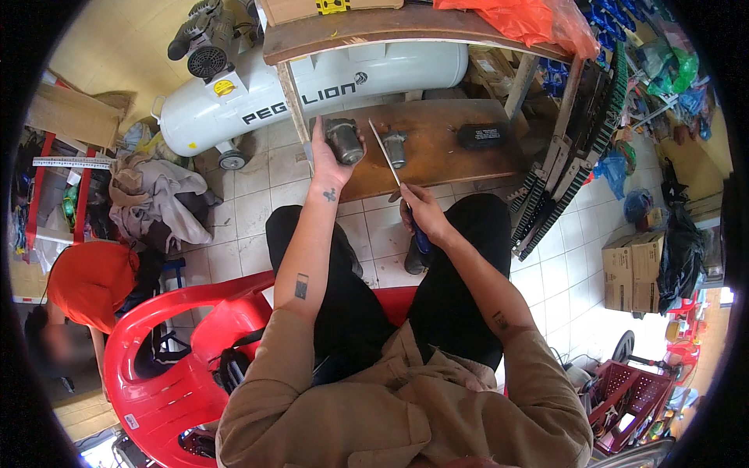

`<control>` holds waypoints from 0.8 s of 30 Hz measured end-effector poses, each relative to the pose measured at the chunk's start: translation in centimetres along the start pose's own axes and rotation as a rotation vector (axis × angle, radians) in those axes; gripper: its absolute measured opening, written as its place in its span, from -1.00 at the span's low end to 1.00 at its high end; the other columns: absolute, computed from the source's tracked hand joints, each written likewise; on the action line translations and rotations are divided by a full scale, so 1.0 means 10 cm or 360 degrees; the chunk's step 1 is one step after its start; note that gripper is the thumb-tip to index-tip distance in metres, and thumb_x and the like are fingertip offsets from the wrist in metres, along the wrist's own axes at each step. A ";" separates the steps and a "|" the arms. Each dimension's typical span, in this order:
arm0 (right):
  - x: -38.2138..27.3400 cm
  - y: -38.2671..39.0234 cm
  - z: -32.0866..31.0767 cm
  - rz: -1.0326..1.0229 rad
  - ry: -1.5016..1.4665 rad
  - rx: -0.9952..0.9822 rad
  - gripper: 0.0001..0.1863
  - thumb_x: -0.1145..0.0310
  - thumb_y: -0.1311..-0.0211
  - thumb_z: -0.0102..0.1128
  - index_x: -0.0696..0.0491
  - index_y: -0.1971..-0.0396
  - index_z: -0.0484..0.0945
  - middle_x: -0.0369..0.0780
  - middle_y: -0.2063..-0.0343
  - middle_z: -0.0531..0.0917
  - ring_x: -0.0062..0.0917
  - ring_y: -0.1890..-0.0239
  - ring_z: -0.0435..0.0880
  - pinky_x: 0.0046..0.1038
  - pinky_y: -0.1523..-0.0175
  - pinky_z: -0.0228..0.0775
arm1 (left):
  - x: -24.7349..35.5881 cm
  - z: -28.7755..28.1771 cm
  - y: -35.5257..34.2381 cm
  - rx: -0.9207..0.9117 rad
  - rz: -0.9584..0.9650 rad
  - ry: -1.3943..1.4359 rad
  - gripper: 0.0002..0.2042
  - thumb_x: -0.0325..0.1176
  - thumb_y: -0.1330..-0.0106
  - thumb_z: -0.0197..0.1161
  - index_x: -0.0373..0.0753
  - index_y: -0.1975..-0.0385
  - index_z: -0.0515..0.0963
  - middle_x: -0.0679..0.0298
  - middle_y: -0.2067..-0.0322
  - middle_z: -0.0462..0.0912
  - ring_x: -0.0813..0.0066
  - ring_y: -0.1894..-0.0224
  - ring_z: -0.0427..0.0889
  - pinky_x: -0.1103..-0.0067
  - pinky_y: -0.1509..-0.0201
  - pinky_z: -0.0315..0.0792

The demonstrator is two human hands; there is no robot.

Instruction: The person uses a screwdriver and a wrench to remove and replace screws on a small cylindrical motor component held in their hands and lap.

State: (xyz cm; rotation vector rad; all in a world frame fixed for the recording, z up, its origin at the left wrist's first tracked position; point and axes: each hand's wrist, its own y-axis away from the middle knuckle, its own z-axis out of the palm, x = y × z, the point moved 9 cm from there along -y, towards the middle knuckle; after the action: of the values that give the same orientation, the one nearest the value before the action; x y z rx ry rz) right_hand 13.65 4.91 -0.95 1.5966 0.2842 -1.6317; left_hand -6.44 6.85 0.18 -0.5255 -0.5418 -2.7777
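Note:
Up over the front of a low wooden shelf (429, 168), my left hand (331, 160) grips a dark grey metal housing (344, 142) with a rounded body. My right hand (421, 210) is closed on a long, thin metal tool with a blue handle (423, 240), perhaps a file or screwdriver; its shaft (386, 152) points up and away from me, just right of the housing. On the shelf beyond it lie a smaller grey metal cylinder (395, 148) and a black oblong case (480, 136).
A white compressor tank (195, 117) stands behind. Dark metal strips (573, 156) lean at right, near cardboard boxes (624, 273) and a crate (636, 402). A red plastic chair (164, 366) surrounds me; a person in orange (90, 285) bends at left beside piled cloth (156, 195).

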 end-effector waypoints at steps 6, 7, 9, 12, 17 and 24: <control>0.04 -0.01 0.07 0.0001 0.0075 -0.0107 -0.61 0.12 -0.51 -0.18 0.14 0.36 0.41 -0.33 0.79 0.32 -0.63 0.81 0.28 -0.52 0.69 0.13 | 0.05 0.06 0.00 -0.0131 0.0111 -0.0032 -0.51 0.17 -0.28 0.16 -0.24 0.28 0.49 0.17 0.42 0.57 0.31 0.37 0.59 0.43 0.24 0.54; 0.02 0.00 0.08 0.0000 0.0095 -0.0123 -0.62 0.12 -0.51 -0.18 0.14 0.36 0.41 -0.33 0.79 0.32 -0.63 0.81 0.27 -0.52 0.69 0.13 | 0.07 0.04 -0.03 -0.0110 0.0136 -0.0059 -0.52 0.15 -0.28 0.17 -0.24 0.28 0.49 0.17 0.42 0.57 0.31 0.37 0.59 0.43 0.23 0.54; 0.02 0.01 0.08 -0.0007 0.0120 -0.0155 -0.62 0.12 -0.51 -0.18 0.13 0.36 0.40 -0.34 0.80 0.31 -0.63 0.81 0.27 -0.52 0.69 0.12 | 0.09 -0.03 -0.06 -0.0047 0.0187 -0.0131 -0.56 0.11 -0.29 0.19 -0.23 0.28 0.48 0.17 0.42 0.57 0.31 0.36 0.60 0.43 0.22 0.54; 0.03 -0.01 0.08 -0.0024 0.0152 -0.0173 -0.61 0.12 -0.51 -0.18 0.14 0.36 0.41 -0.34 0.81 0.31 -0.64 0.82 0.26 -0.52 0.69 0.11 | 0.08 -0.06 -0.06 0.0049 0.0233 -0.0208 -0.60 0.05 -0.31 0.20 -0.23 0.27 0.48 0.17 0.41 0.58 0.30 0.35 0.62 0.43 0.21 0.55; 0.00 0.02 0.10 -0.0036 0.0249 -0.0164 -0.59 0.10 -0.51 -0.19 0.14 0.36 0.43 -0.35 0.81 0.30 -0.65 0.82 0.25 -0.53 0.69 0.10 | 0.01 0.01 0.00 0.0067 0.0202 -0.0238 -0.64 0.01 -0.32 0.19 -0.22 0.26 0.50 0.19 0.41 0.60 0.28 0.34 0.63 0.42 0.20 0.55; 0.05 0.01 0.08 0.0018 0.0178 -0.0141 -0.56 0.07 -0.51 -0.19 0.13 0.38 0.44 -0.37 0.81 0.27 -0.66 0.83 0.22 -0.53 0.69 0.08 | -0.09 0.04 0.02 0.0035 0.0161 -0.0083 -0.65 0.02 -0.29 0.22 -0.19 0.27 0.51 0.18 0.41 0.60 0.24 0.33 0.62 0.41 0.15 0.53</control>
State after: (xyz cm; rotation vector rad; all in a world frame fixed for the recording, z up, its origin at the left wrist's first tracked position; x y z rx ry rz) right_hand 13.21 4.14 -1.20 1.6218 0.3996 -1.5027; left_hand -5.47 6.95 0.21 -0.6049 -0.5408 -2.6662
